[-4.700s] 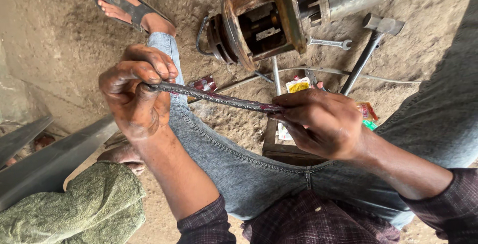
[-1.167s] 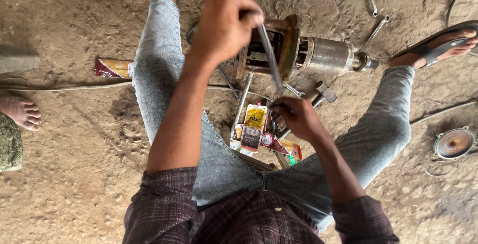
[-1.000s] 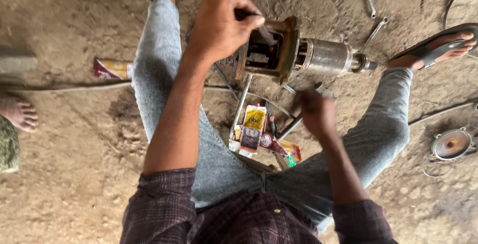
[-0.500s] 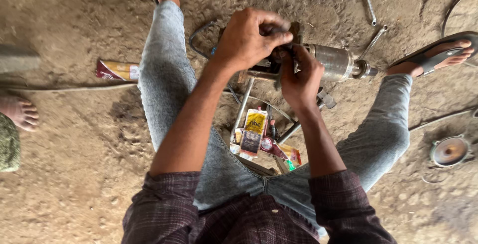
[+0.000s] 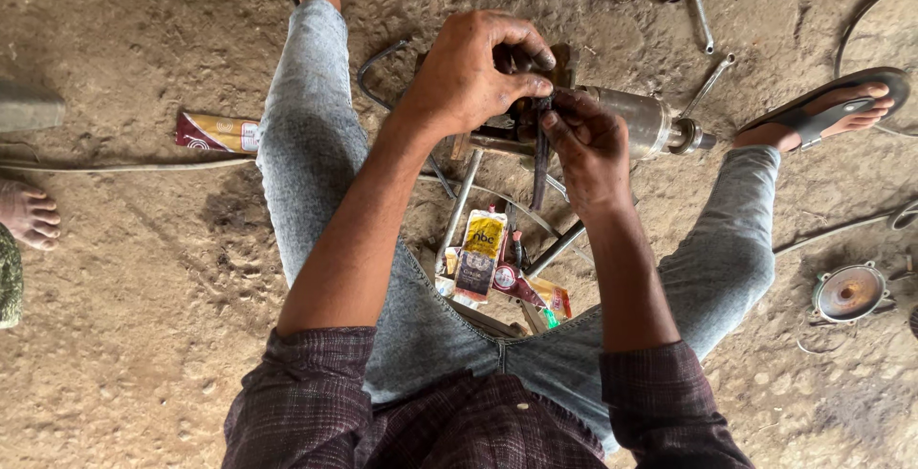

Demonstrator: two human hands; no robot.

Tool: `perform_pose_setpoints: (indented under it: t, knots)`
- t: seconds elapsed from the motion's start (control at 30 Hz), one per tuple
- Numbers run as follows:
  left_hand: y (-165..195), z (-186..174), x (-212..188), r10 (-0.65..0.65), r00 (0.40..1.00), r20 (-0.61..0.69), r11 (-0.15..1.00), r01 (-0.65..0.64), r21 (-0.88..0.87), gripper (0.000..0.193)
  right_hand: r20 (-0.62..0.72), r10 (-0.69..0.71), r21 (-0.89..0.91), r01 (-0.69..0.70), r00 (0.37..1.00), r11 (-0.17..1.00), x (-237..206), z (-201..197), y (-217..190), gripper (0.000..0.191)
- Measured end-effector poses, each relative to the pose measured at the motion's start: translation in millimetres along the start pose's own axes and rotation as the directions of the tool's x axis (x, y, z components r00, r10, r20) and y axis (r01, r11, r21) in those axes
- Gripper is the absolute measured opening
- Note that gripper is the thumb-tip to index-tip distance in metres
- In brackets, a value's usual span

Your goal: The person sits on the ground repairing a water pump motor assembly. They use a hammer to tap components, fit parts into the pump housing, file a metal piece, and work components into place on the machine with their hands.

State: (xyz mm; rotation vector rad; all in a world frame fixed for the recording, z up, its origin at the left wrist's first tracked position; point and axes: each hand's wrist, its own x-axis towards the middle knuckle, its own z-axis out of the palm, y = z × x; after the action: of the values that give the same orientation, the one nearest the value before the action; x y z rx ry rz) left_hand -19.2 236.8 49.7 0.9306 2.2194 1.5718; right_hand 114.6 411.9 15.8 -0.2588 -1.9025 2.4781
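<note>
Having come together from well apart, the left hand (image 5: 473,72) and right hand (image 5: 588,144) both pinched the dark strip (image 5: 540,158) against the motor (image 5: 622,120) lying on the dirt floor (image 5: 143,268), suggesting fitting had begun.

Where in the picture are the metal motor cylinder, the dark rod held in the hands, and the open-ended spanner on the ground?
metal motor cylinder (image 5: 639,121), head view, on its shiny side wall.
dark rod (image 5: 539,168), head view, on its shaft below the fingers.
open-ended spanner (image 5: 708,87), head view, on the middle of its handle.
</note>
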Motion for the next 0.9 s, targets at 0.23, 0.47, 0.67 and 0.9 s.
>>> perform_pose_setpoints:
  t: [0.23, 0.47, 0.67, 0.9]
  knots:
    - [-15.5, -3.9, 7.9, 0.149, 0.937, -0.317, 0.989, -0.149, 0.023, 0.015, 0.030, -0.040, -0.012, 0.040, 0.999, 0.999, 10.8, 5.4, -8.6, 0.014]
    - [-26.5, -11.5, 6.1, 0.046, 0.871, -0.490, 0.998, -0.065, -0.022, 0.012, -0.057, -0.049, -0.297, 0.030, 0.997, 0.954, 16.0, -4.0, -0.7, 0.015]
    - [-21.4, -4.5, 6.4, 0.000, 0.913, -0.409, 0.999, -0.016, -0.035, 0.012, -0.081, -0.174, -0.127, 0.163, 0.981, 0.978, 20.1, -5.5, 9.5, 0.017]
    - [-10.0, 14.4, -4.5, -0.150, 0.988, -0.040, 0.982, 0.153, 0.114, 0.020, -0.163, -0.166, -0.134, 0.145, 0.972, 0.980, 18.8, -16.6, 12.8, 0.019]
